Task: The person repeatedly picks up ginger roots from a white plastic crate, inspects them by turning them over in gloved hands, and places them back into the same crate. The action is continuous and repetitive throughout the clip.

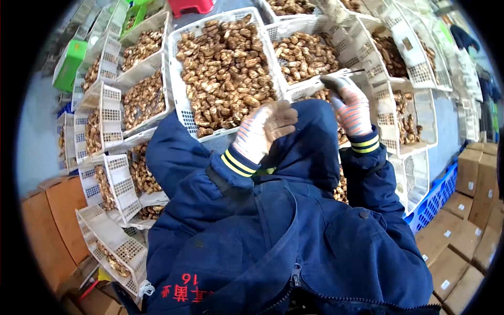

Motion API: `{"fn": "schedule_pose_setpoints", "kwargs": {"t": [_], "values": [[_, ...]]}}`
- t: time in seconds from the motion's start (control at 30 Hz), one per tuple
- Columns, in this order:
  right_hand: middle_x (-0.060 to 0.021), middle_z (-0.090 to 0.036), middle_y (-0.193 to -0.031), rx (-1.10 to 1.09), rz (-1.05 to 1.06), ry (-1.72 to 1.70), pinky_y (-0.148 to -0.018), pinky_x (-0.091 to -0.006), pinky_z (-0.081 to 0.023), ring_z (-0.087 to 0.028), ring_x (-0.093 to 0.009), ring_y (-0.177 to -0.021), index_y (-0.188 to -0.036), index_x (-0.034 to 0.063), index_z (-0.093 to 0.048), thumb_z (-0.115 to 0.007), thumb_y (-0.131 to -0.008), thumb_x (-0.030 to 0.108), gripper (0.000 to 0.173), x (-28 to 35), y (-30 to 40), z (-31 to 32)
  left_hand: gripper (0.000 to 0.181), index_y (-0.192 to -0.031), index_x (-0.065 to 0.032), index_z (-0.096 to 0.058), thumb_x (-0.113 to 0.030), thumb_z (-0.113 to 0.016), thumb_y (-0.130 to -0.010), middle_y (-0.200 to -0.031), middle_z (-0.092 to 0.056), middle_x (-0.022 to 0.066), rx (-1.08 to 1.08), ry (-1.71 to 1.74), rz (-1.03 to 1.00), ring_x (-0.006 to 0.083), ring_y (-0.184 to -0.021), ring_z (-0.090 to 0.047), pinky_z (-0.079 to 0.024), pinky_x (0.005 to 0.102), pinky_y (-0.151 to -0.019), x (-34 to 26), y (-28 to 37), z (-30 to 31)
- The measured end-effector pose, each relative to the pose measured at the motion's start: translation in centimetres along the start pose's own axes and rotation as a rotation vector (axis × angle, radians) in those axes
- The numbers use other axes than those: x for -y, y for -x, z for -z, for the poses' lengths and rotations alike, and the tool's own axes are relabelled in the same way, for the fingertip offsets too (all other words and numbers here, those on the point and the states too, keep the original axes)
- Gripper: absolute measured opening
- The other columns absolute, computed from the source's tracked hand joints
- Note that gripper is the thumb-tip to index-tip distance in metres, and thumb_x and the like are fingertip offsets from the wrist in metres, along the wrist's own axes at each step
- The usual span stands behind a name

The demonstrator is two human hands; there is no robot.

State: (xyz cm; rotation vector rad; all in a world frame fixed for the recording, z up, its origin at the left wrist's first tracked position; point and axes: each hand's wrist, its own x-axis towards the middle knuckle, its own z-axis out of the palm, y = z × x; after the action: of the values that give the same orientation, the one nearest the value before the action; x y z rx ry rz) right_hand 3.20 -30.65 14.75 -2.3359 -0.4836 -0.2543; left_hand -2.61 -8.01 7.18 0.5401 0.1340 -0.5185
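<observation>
My left hand (264,128), in a striped work glove with a dirty palm, is at the near edge of a large white plastic crate (182,100). Its fingers are spread a little and nothing shows in them. Brown-and-cream mushrooms (226,75) are heaped in that crate. My right hand (350,104), gloved alike, is over a crate beside my raised knee, its stained fingers near the white rim (305,91). A thin dark-tipped strip (357,71) shows just beyond these fingers; I cannot tell whether they hold it.
White perforated crates of mushrooms stand close on both sides, including a left crate (143,98) and a right crate (407,118). A red plastic stool (191,6) is ahead. Cardboard boxes (449,232) and a blue plastic pallet (433,201) are at right, with orange-brown boxes (63,216) at left.
</observation>
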Motion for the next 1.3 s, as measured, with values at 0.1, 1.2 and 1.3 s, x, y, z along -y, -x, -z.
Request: {"fn": "schedule_pose_setpoints", "kwargs": {"t": [0.1, 1.2, 1.3], "values": [[-0.014, -0.061, -0.09, 0.241, 0.067, 0.105, -0.077, -0.0417, -0.049, -0.06, -0.034, -0.085, -0.102, 0.009, -0.065, -0.056, -0.079, 0.009, 0.025, 1.4, -3.8, -6.3, 0.04, -0.12, -0.0017, -0.057, -0.033, -0.047, -0.097, -0.105, -0.067, 0.0144, -0.128, 0.275, -0.026, 0.028, -0.1, -0.064, -0.051, 0.0383, -0.089, -2.9, 1.4, 4.3], [-0.0059, -0.069, -0.089, 0.964, -0.625, -1.273, -0.063, -0.025, -0.051, -0.065, -0.012, -0.074, -0.115, 0.002, -0.062, -0.058, -0.092, 0.024, 0.032, 3.6, -10.5, -22.9, 0.04, -0.126, -0.0002, -0.051, -0.024, -0.056, -0.094, -0.104, -0.062, 0.0123, -0.586, 0.043, -0.553, 0.0193, -0.088, -0.062, -0.054, 0.0313, -0.08, -7.6, 1.4, 11.0], [-0.0065, -0.068, -0.087, 0.975, -0.572, -1.206, -0.062, -0.0248, -0.05, -0.065, -0.011, -0.072, -0.106, 0.0013, -0.063, -0.058, -0.092, 0.024, 0.027, 3.9, -9.3, -22.0, 0.035, -0.121, -0.001, -0.056, -0.02, -0.06, -0.092, -0.099, -0.064, 0.0082, -0.561, -0.132, -0.582, 0.0135, -0.081, -0.06, -0.051, 0.0247, -0.073, -7.8, 1.8, 10.3]]}}
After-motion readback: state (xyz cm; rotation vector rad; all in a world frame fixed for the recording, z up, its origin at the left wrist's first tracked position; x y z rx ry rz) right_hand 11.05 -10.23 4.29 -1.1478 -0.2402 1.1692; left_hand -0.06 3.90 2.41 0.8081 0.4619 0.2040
